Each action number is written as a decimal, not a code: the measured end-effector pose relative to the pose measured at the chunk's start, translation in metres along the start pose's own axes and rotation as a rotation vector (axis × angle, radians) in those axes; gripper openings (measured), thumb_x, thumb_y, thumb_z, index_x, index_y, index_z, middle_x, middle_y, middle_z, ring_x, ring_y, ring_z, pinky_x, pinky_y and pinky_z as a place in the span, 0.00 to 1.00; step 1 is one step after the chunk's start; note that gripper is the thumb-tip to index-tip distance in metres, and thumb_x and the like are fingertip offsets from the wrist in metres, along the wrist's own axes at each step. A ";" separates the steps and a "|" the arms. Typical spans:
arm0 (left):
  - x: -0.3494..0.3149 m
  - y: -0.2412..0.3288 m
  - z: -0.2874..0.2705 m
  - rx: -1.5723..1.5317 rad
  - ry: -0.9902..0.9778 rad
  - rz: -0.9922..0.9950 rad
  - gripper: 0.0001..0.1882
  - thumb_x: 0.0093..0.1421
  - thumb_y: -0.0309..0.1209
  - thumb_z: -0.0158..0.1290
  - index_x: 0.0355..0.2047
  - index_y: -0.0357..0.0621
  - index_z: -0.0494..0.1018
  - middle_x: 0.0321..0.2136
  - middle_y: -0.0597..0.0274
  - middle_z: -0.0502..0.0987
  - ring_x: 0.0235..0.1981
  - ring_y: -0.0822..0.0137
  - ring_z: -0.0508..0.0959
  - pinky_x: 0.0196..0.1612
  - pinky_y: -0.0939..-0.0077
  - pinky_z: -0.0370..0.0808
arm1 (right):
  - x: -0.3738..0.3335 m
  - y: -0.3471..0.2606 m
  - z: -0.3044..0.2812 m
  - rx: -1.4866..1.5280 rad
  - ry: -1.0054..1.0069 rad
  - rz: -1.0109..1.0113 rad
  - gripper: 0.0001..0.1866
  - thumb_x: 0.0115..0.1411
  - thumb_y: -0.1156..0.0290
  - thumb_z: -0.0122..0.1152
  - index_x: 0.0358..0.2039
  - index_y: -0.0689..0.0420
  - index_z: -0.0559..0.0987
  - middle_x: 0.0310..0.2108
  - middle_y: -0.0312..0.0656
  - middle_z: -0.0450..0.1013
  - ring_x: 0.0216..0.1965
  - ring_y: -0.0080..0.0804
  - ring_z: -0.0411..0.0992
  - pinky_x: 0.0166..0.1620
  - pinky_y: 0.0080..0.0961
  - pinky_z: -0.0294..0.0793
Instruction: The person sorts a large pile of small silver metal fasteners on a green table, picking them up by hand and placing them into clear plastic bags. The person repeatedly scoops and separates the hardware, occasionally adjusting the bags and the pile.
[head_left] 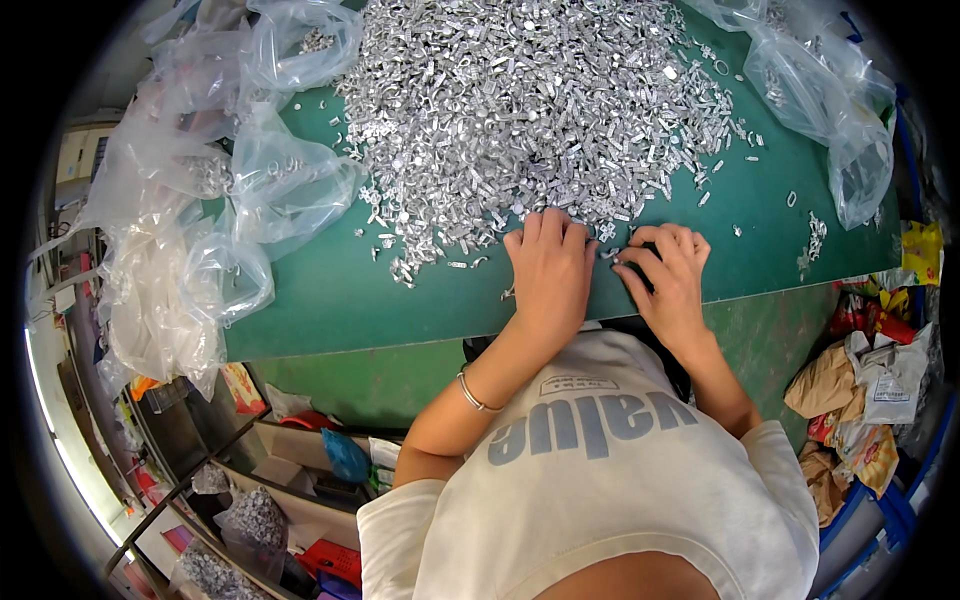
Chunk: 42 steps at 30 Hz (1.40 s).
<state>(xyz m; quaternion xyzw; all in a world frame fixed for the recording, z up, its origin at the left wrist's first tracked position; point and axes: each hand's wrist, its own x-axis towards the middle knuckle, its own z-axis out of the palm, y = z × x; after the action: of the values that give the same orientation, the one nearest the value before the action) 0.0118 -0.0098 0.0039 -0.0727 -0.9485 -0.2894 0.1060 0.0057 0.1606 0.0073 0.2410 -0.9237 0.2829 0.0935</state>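
We judge the work in hand, fingering through a heap of small silvery metal pieces (540,110), to be far from done: the heap fills the far middle of the table and spills to its near edge, where both hands are. Fingers of the left hand (550,265) are bent close together, tips down at the heap's near fringe; we can't tell if they grip a piece. Thumb and index of the right hand (672,275) curve with a narrow gap, tips just beside a small loose piece (609,255); pinched or not, we can't tell. We see no clear finished group; a little clump (816,238) lies apart at right, set aside or stray, can't say. Surface: green tabletop (310,320), strays around the heap, clear plastic bags (290,190) crowding the left, some with pieces inside, and another clear bag (825,120) at far right. Room: green floor (765,345); lower left, shelving with a bag of similar-looking silvery bits (255,518), a blue bag (345,455) and a red item (332,562); right, crumpled brown paper (820,380), a yellow packet (920,252) and blue framing (890,515).
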 end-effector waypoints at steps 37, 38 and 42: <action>-0.028 -0.018 -0.036 -0.160 -0.115 -0.054 0.13 0.49 0.19 0.57 0.36 0.41 0.73 0.37 0.60 0.70 0.40 0.57 0.69 0.41 0.64 0.60 | 0.004 -0.004 0.002 0.387 -0.106 0.015 0.15 0.51 0.81 0.65 0.40 0.63 0.77 0.41 0.44 0.69 0.41 0.44 0.69 0.43 0.35 0.71; -0.028 -0.018 -0.038 -0.159 -0.115 -0.065 0.13 0.50 0.19 0.57 0.37 0.41 0.73 0.38 0.59 0.70 0.41 0.57 0.69 0.42 0.64 0.60 | 0.002 -0.005 0.003 0.376 -0.128 0.020 0.14 0.51 0.81 0.64 0.40 0.63 0.77 0.41 0.45 0.69 0.41 0.45 0.69 0.43 0.35 0.71; -0.030 -0.016 -0.041 -0.228 -0.077 -0.121 0.12 0.53 0.19 0.55 0.39 0.40 0.72 0.42 0.56 0.70 0.45 0.54 0.69 0.46 0.62 0.62 | 0.001 -0.014 0.011 0.433 -0.165 0.001 0.14 0.51 0.80 0.65 0.40 0.64 0.77 0.41 0.45 0.69 0.42 0.45 0.69 0.43 0.35 0.71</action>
<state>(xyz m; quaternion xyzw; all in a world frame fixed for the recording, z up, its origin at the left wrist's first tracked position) 0.0445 -0.0481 0.0210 -0.0382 -0.9156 -0.3980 0.0428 0.0113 0.1438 0.0058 0.2775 -0.8461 0.4537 -0.0363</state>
